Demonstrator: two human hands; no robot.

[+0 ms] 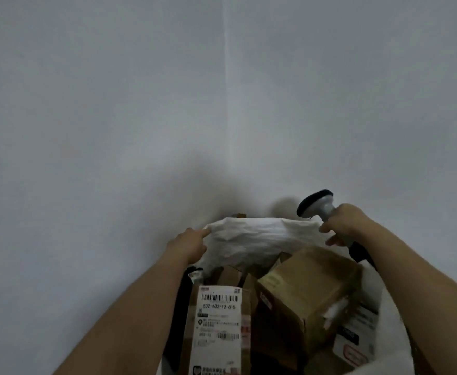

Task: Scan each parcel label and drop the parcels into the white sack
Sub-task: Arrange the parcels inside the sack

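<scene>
The white sack [260, 239] stands open below me, its far rim pulled up. My left hand [191, 243] pinches the rim at its left corner. My right hand [343, 224] grips a grey and black barcode scanner [316, 205] by its handle, and its fingers also touch the sack's right rim. Inside the sack lie several cardboard parcels: a flat one with a white barcode label [219, 318] at the left, and a brown box [311, 288] tilted on its corner at the right. A white labelled parcel [354, 339] sits under the brown box.
Two plain grey-white walls meet in a corner [226, 104] straight ahead. A small brown object [239, 215] peeks over the sack's far rim. A black item [180, 307] lies along the sack's left inner side.
</scene>
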